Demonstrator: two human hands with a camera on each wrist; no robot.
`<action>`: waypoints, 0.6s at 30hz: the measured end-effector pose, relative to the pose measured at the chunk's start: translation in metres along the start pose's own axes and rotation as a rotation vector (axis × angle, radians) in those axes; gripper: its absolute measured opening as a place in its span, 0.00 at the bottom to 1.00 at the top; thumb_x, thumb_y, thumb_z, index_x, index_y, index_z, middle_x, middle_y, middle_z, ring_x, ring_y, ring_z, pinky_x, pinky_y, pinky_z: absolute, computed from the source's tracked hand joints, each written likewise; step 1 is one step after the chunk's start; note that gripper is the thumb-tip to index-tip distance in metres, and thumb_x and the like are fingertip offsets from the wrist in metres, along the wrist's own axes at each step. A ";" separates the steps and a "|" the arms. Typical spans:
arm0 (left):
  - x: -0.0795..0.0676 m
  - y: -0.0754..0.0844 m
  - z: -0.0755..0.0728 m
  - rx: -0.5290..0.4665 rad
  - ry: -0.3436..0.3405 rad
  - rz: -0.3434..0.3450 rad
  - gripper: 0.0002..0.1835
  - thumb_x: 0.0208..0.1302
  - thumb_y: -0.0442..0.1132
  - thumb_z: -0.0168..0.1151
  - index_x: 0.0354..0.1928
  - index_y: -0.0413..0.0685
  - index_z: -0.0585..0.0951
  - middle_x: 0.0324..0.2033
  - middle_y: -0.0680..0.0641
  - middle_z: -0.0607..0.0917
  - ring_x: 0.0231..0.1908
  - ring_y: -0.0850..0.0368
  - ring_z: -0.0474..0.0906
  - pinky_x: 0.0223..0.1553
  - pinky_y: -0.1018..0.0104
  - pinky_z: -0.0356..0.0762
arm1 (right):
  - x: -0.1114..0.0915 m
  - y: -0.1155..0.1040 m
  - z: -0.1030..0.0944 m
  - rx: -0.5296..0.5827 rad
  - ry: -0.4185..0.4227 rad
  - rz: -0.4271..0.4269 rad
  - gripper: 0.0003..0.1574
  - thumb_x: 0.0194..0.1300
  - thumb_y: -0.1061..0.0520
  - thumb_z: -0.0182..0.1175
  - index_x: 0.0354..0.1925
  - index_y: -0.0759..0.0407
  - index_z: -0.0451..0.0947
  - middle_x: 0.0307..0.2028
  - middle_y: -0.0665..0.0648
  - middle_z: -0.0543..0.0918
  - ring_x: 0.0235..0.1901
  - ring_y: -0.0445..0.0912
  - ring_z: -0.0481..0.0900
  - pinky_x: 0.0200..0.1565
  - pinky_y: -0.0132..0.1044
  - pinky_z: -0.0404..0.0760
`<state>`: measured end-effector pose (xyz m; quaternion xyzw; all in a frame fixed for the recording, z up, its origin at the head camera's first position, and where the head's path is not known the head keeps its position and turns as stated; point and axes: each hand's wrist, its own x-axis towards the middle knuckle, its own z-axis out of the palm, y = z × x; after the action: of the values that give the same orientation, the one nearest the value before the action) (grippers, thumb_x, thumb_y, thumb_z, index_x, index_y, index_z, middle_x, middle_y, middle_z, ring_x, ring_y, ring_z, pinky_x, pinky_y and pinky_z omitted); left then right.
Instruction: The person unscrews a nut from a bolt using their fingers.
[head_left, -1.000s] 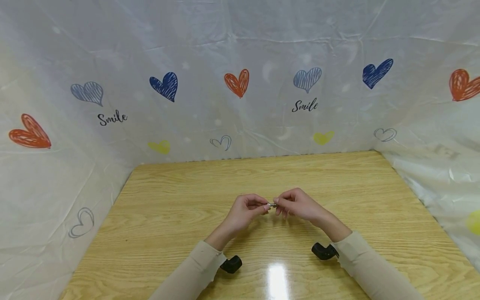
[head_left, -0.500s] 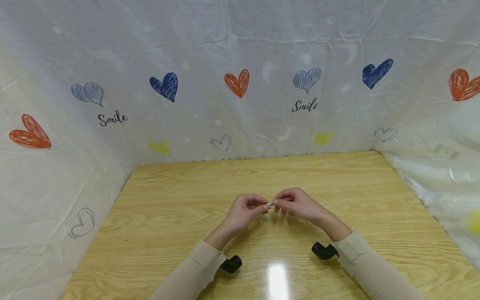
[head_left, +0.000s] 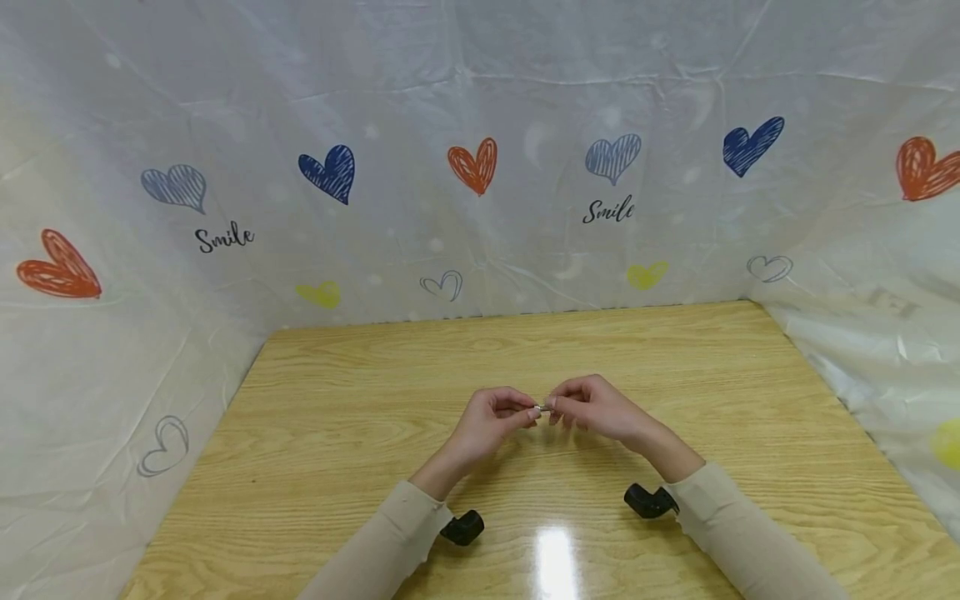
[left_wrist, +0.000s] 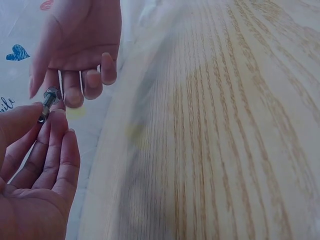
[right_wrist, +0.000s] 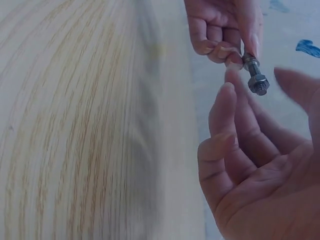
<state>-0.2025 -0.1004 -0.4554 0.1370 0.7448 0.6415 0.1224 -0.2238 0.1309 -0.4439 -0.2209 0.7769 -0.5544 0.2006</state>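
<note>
My left hand pinches a small metal bolt by its head end between thumb and fingertips, above the table. A hex nut sits on the bolt's thread near the free end, with a little thread showing past it. Facing it, my right hand has its fingers loosely bent around the nut end. In the right wrist view the right thumb stands apart from the nut. The left wrist view shows the nut in front of the right index finger; whether they touch, I cannot tell.
Both hands are over a wood-grain table. A pale curtain printed with hearts and "Smile" encloses its back and sides. Black wrist cameras stick out below both cuffs. Light glares on the table near the front.
The right fingertips came in over the nut end half a second ago and have now drawn back slightly. My left hand and the bolt have stayed in place.
</note>
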 end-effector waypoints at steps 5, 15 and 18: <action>0.000 0.000 0.000 0.007 0.003 0.007 0.08 0.70 0.35 0.67 0.46 0.38 0.86 0.43 0.42 0.88 0.44 0.40 0.86 0.51 0.47 0.85 | 0.000 0.000 0.000 0.010 -0.004 -0.017 0.17 0.78 0.53 0.58 0.50 0.66 0.83 0.40 0.71 0.85 0.38 0.69 0.80 0.31 0.40 0.77; 0.000 0.000 0.001 -0.008 -0.002 0.007 0.09 0.70 0.34 0.67 0.47 0.36 0.85 0.44 0.40 0.88 0.45 0.40 0.86 0.52 0.47 0.85 | -0.001 -0.002 -0.001 0.009 0.015 0.016 0.23 0.78 0.49 0.58 0.57 0.67 0.79 0.46 0.66 0.84 0.39 0.68 0.82 0.32 0.42 0.79; 0.000 0.000 0.001 -0.007 0.000 0.006 0.09 0.70 0.34 0.68 0.47 0.36 0.85 0.44 0.40 0.88 0.44 0.42 0.87 0.51 0.47 0.85 | -0.001 -0.002 -0.001 0.000 0.006 0.018 0.22 0.79 0.50 0.56 0.53 0.67 0.81 0.42 0.68 0.86 0.37 0.67 0.82 0.32 0.40 0.78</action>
<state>-0.2023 -0.0989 -0.4558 0.1390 0.7422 0.6443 0.1211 -0.2229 0.1319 -0.4421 -0.2121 0.7796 -0.5531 0.2034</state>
